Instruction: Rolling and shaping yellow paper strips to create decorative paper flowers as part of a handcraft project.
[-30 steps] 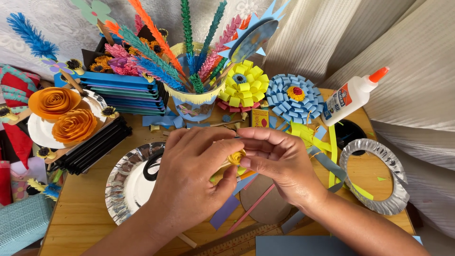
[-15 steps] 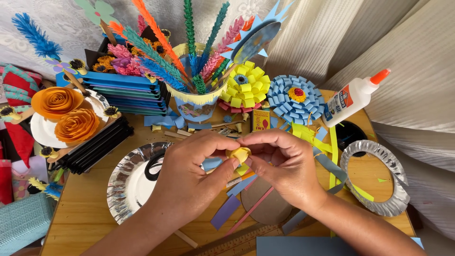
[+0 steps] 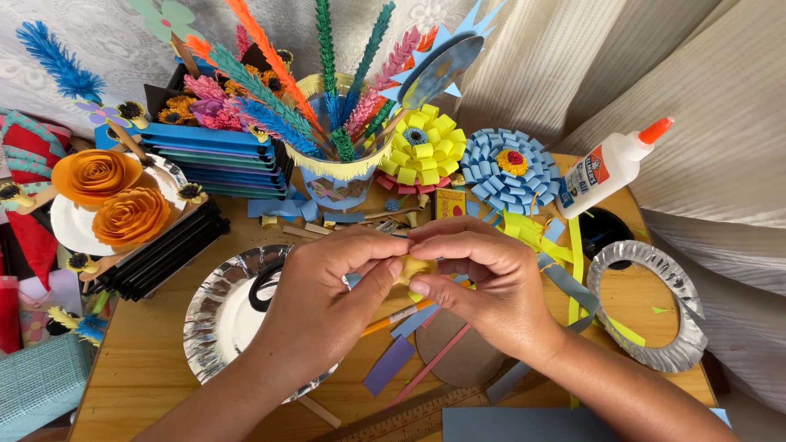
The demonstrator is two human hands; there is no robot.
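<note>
Head view: a small yellow paper roll is pinched by left hand and right hand fingertips; loosened, it may uncoil.

foil plate left, foil ring right

Yellow paper piece mostly behind fingers.
</note>
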